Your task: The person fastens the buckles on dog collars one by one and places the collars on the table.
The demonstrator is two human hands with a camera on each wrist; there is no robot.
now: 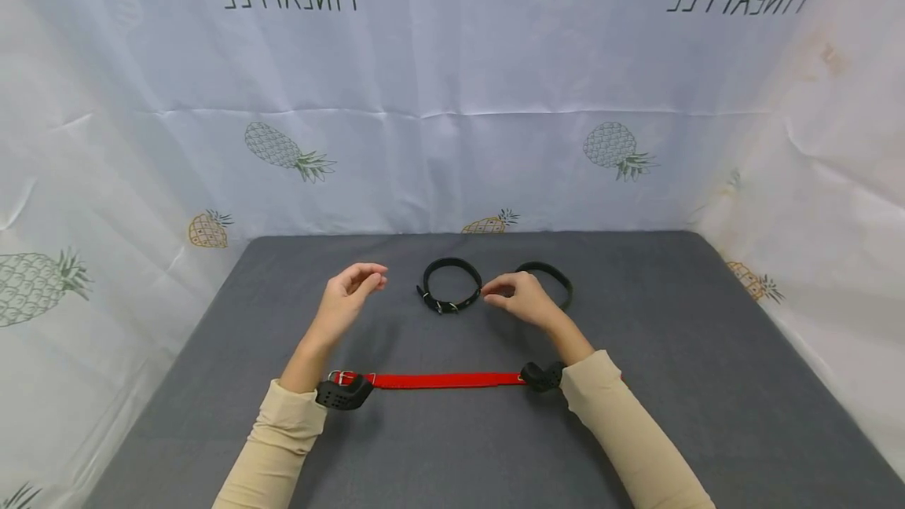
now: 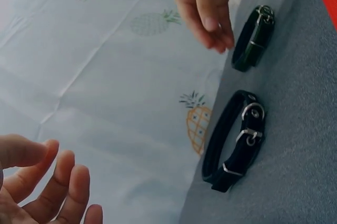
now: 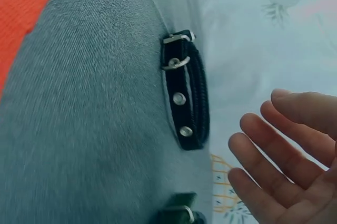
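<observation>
A black buckled collar (image 1: 447, 307) stands on its edge as a loop at the back middle of the table, its metal buckle and D-ring showing in the left wrist view. My left hand (image 1: 344, 298) hovers to its left with fingers loosely bent, holding nothing. To the collar's right hovers my right hand (image 1: 526, 301), also empty, its fingers relaxed in the right wrist view. Partly hidden behind that hand is a dark green collar (image 2: 258, 47), likewise closed into a loop. Nearer the front, a red collar (image 1: 445, 380) lies stretched out straight, its ends partly covered by the wrist cameras.
A dark grey cloth covers the table (image 1: 438, 454). Behind it and along both sides hangs a white curtain (image 1: 452, 171) printed with pineapples. Black wrist cameras (image 1: 344, 393) sit at both cuffs, above the red collar's ends.
</observation>
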